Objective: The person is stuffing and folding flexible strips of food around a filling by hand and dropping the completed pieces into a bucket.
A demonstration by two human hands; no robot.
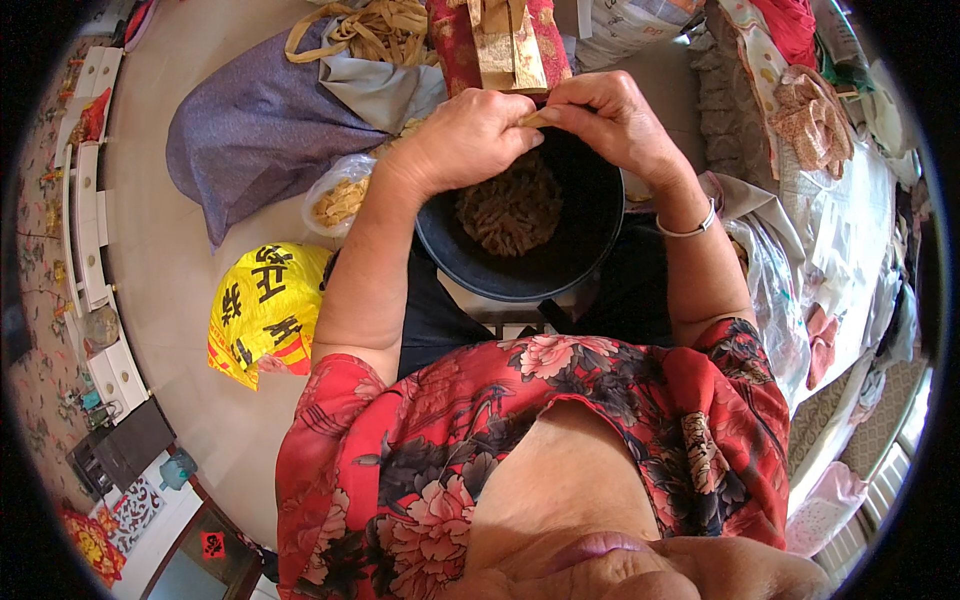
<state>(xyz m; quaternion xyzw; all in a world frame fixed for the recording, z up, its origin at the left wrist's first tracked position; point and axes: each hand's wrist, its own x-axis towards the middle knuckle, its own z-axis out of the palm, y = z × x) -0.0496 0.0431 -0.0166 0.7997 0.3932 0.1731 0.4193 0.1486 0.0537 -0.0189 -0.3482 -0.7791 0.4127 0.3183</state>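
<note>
Both my hands meet over the upper part of a dark round basin [517, 283], pinching a thin pale-tan piece [536, 119]. My left hand [485, 135] has its fingers curled around one end, and my right hand [605, 118] grips beside it with thumb and fingers. Inside the basin lies a heap of brown, shredded-looking pieces [505, 215]. Just beyond my fingers, a light wooden block [505, 55] rests on a red patterned cushion [450, 35]. The piece between my fingers is partly hidden.
A grey-blue cloth [245, 130] with tan strips [360, 30] lies upper left, near a clear bag of tan pieces [335, 200]. A yellow bag [265, 300] is at my left. Piled fabrics [810, 120] line the right side. A white cabinet [98, 230] runs along the far left.
</note>
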